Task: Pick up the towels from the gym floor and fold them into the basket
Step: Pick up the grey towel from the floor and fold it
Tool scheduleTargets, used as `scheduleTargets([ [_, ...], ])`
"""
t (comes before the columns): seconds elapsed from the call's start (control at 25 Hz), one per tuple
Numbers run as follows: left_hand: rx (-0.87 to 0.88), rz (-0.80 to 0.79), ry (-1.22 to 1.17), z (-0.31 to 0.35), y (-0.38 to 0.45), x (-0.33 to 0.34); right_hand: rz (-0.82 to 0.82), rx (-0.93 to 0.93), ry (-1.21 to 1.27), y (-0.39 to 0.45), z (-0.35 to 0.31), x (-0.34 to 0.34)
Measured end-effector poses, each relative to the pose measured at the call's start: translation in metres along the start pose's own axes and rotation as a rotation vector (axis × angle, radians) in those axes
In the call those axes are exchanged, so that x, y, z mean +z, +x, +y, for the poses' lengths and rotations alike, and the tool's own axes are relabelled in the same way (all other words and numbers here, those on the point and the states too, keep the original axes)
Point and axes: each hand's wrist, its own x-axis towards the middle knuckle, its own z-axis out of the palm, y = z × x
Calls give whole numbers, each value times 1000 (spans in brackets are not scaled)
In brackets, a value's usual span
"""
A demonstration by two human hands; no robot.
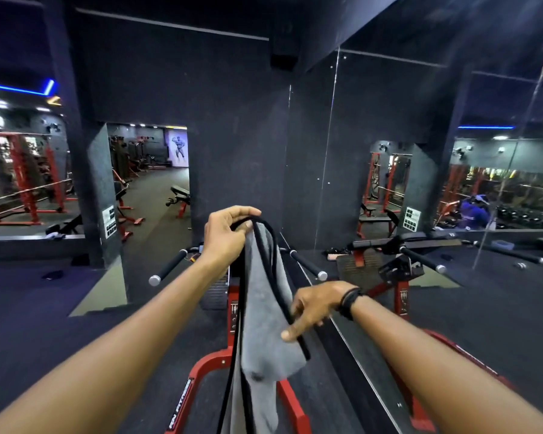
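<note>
The grey towel (264, 296) with black edging hangs limp in the air, above a red frame (207, 368). The left hand (229, 233) grips its top; the right hand (314, 308) pinches the trim lower down. It looks soft, light and floppy, so it is best held by corners or hem.

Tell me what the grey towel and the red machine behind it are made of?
The grey towel looks like soft matte cloth with a black trim, since it hangs limp and folds from the left hand. The red machine frame looks like painted metal: straight rigid bars with a slight shine and a bolt.
</note>
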Motion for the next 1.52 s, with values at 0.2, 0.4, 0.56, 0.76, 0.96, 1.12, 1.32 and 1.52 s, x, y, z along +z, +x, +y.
scheduleTargets([
  [0.2,-46,122,-97,-4,26,-29,117,13,86,6,30,13],
  [0.4,-1,-2,-19,5,16,-17,1008,-334,572,13,-43,-11],
  [0.56,3,-35,-33,7,13,-20,1194,-263,417,22,-62,-12],
  [0.76,-3,16,-120,12,13,-35,992,-65,248,47,-33,19],
  [0.96,-8,133,-7,-7,24,-65,598,74,83,48,26,32],
  [1.12,-24,203,250,-29,16,-82,702,-181,84,17,45,6],
  [1.32,11,205,453,-41,18,-102,835,-437,270,-17,46,-30],
  [1.52,151,164,487,-29,16,-98,653,-261,171,-40,51,-45],
])
